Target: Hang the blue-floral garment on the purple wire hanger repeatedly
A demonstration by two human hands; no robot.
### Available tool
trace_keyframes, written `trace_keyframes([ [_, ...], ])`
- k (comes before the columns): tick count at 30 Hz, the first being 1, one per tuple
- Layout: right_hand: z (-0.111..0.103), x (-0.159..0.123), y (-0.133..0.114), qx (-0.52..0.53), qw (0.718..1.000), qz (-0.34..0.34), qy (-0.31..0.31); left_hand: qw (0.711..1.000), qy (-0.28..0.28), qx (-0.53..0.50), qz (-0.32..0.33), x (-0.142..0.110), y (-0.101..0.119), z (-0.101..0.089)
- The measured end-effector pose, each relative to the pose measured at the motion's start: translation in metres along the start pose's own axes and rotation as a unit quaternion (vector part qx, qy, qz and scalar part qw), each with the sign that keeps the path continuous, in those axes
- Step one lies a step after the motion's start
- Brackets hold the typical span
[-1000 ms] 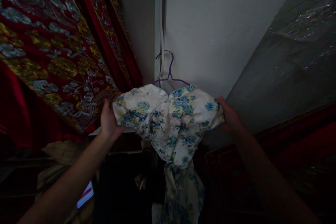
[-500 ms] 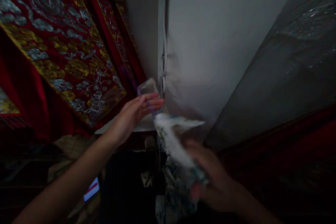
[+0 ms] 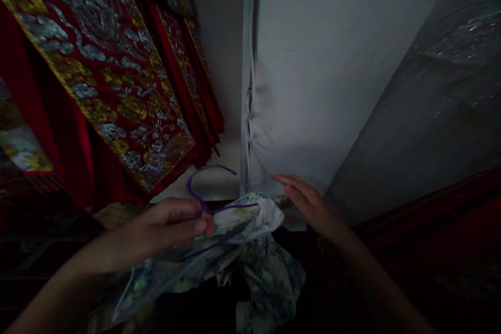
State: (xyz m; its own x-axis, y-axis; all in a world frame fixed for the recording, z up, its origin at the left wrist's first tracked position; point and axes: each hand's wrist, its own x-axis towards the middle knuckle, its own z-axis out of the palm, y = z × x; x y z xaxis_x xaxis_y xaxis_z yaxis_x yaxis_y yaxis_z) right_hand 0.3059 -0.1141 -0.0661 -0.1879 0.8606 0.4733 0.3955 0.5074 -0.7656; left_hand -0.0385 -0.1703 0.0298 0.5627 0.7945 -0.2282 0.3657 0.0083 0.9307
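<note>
My left hand [image 3: 172, 227] is closed around a thin purple wire hanger [image 3: 203, 195], whose hook curls up above my fingers. A white garment with blue and yellow flowers [image 3: 242, 219] still hangs on the hanger and droops down into the dark below. My right hand [image 3: 303, 201] is open, fingers stretched out toward the garment's right edge, a little apart from it.
Red cloths with gold and silver embroidery [image 3: 97, 73] hang at the left. A white wall [image 3: 324, 62] with a cable strip [image 3: 250, 88] stands ahead. A grey plastic-wrapped surface [image 3: 438, 104] slopes at the right above a dark red edge.
The hanger with the flowered garment came off the wall and dropped lower. My left hand took hold of the hanger. My right hand let go of the garment and opened.
</note>
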Motion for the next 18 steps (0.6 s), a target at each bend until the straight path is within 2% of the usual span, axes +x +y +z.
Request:
trace_keyframes([
  [3, 0.002, -0.006, -0.004, 0.079, 0.987, 0.081, -0.114, 0.991, 0.12, 0.052, 0.032, 0.011, -0.005, -0.01],
  [5, 0.001, -0.012, -0.011, 0.131, 0.976, 0.123, -0.12, 0.974, 0.189, 0.107, 0.065, 0.022, -0.01, -0.016],
  [7, -0.002, -0.01, -0.018, 0.174, 0.968, 0.165, -0.068, 0.938, 0.272, 0.172, 0.13, 0.031, -0.014, -0.02],
  [9, -0.007, 0.002, -0.025, 0.205, 0.961, 0.184, 0.031, 0.875, 0.37, 0.226, 0.214, 0.038, -0.015, -0.02],
  [12, -0.018, 0.038, -0.029, 0.236, 0.944, 0.173, 0.155, 0.762, 0.507, 0.249, 0.317, 0.042, -0.016, -0.01],
  [14, -0.026, 0.07, -0.029, 0.249, 0.937, 0.152, 0.194, 0.723, 0.542, 0.244, 0.352, 0.046, -0.019, 0.001],
  [15, -0.029, 0.086, -0.028, 0.251, 0.936, 0.138, 0.203, 0.723, 0.535, 0.248, 0.36, 0.049, -0.021, 0.007],
  [16, -0.032, 0.101, -0.027, 0.249, 0.938, 0.121, 0.208, 0.735, 0.512, 0.256, 0.362, 0.055, -0.024, 0.013],
  [18, -0.035, 0.126, -0.024, 0.238, 0.942, 0.086, 0.218, 0.793, 0.429, 0.27, 0.337, 0.071, -0.031, 0.021],
])
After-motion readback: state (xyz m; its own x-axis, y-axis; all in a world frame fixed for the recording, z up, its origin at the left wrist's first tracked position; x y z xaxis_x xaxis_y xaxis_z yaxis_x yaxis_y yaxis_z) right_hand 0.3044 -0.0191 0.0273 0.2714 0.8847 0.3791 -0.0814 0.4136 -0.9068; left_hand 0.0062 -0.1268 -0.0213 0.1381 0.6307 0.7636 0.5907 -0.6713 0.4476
